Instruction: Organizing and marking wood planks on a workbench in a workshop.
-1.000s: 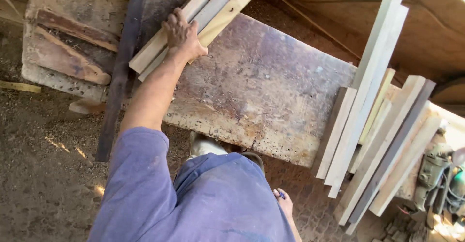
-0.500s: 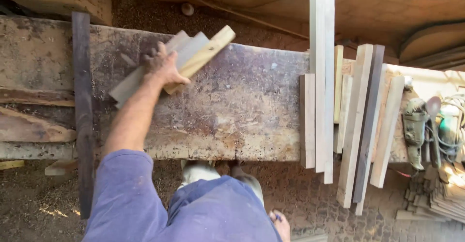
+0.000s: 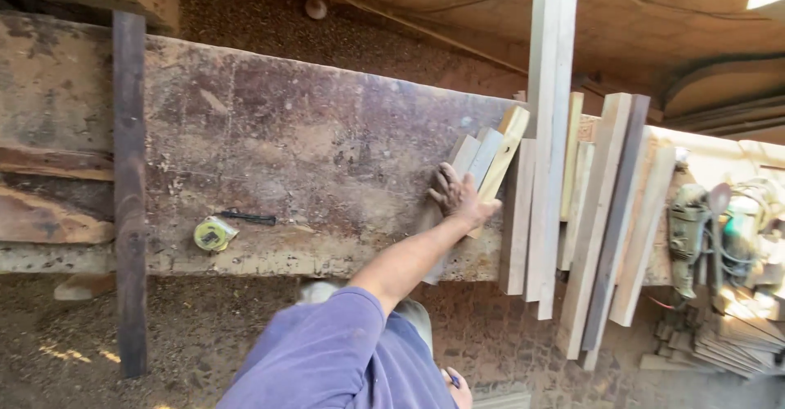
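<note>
My left hand (image 3: 458, 200) lies palm down on a small bundle of short wooden slats (image 3: 491, 151) and grips them on the worn workbench top (image 3: 311, 147). The slats sit tilted, their far ends touching a row of longer pale boards (image 3: 544, 131) that lie across the bench to the right. My purple sleeve (image 3: 335, 352) fills the bottom middle. Only part of my right hand (image 3: 458, 386) shows at the bottom edge, low by my body; something small and dark seems to be in it, but I cannot make it out.
A yellow tape measure (image 3: 214, 233) and a thin black marker (image 3: 249, 217) lie near the bench's front edge. A dark plank (image 3: 129, 172) crosses the bench at left. Power tools, among them an angle grinder (image 3: 691, 229), and stacked slats (image 3: 719, 343) crowd the right end.
My left hand has carried the slat bundle rightwards along the bench, from beside the dark plank to against the long boards. The view has swung right, and the tape measure has come into sight.
</note>
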